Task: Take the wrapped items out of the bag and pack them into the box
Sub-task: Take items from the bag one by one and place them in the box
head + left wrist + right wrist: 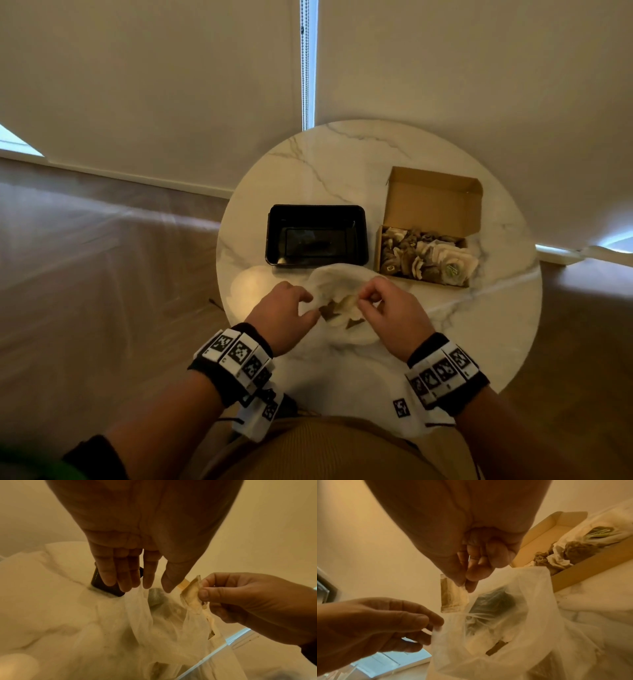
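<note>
Lifting a small wrapped packet clear of the bag with our right hand.

We pinch the packet by its top edge between thumb and fingertips, just above the bag's mouth; our left hand pinches the bag's rim to hold it open. The box, already well filled, lies near on the table, beside a black tray. Held so lightly, the packet could slip, or snag the flimsy plastic.
</note>
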